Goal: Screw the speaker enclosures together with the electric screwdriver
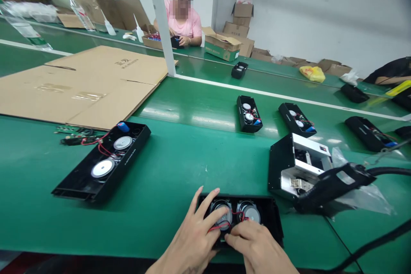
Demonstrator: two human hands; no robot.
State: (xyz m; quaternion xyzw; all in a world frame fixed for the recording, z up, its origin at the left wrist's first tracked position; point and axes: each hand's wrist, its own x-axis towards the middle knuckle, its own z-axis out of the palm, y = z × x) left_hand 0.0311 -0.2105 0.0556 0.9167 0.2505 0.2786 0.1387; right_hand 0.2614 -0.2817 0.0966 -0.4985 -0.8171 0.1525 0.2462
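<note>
Left hand [199, 233], head view: fingers spread, clenched on nothing I can see; one finger lies over the left speaker [226, 219] of an open black housing [272, 214], two fingertips reach its far rim. Right hand [257, 242]: fingers bent in over the same housing, tips near the red wires [219, 226]; cannot tell whether they pinch anything. Housing sits on the green bench [180, 167] right in front of me, near side partly hidden by my own hands. Right speaker [252, 213] mostly uncovered.

Just beyond, to the right: black-and-silver device [281, 165], with a black-handled tool [334, 186] blocking part of its front; clear plastic bag [369, 199] beside the tool. Well off left, a second open housing [77, 180] holding two speakers and a blue cylinder [123, 126], wired to circuit boards [75, 140]. Flat cardboard [96, 75] past that. Farther across, more black housings [249, 126]. White post [163, 25] rises near a person in pink [192, 25], hands on a dark object.
</note>
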